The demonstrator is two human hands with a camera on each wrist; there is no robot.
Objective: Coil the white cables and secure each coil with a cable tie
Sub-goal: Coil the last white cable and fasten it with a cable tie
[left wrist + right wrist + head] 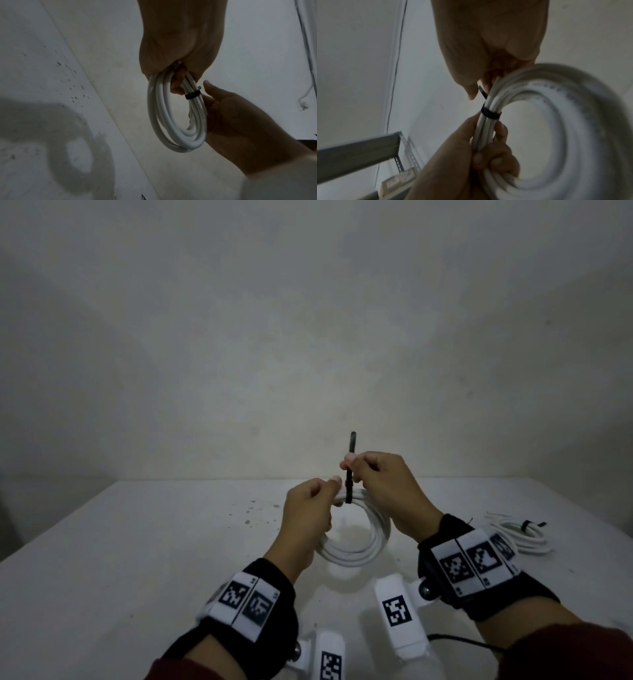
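A coil of white cable [363, 546] is held upright above the white table [144, 559]. My left hand [322, 494] grips the coil's top left, fingers curled round the strands [481, 136]. A black cable tie [349, 484] is looped round the bundle as a tight band [491, 113] [193, 94]. Its tail points straight up, and my right hand [356, 469] pinches that tail just above the coil. In the left wrist view the coil [163, 121] hangs from my left hand [173, 65], with the right hand [228, 115] beside the band.
A second white cable coil [520, 534], bound with a black tie, lies on the table at the right. Dark specks [253, 513] mark the table's far middle. A plain wall rises behind. A grey metal shelf [359, 152] shows in the right wrist view.
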